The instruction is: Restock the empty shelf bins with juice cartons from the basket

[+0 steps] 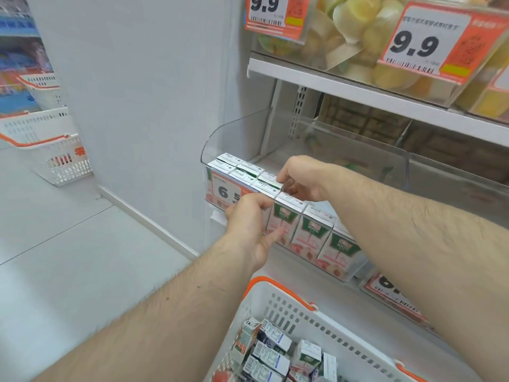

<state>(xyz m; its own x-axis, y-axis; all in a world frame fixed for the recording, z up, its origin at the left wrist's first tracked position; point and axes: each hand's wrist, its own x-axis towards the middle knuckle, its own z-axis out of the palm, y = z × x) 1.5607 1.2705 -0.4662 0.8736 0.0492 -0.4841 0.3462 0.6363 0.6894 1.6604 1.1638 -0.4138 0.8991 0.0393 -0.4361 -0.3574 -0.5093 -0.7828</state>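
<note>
Upper right of the frame has clear tubs of yellowish jelly cups (355, 31) with big 9.9 price tags (424, 42). Far left, a couple of white baskets with orange handles (59, 158) are stacked on the pale floor (68, 244).

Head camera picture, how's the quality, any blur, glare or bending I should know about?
Head view: even, soft light with no hard shadows; strong wide-angle bending curves the shelf edge; faint reflections on the clear bin wall; the left hand and right hand are slightly soft; print on the cartons and price tags is too smeared to read beyond large numbers.
</note>
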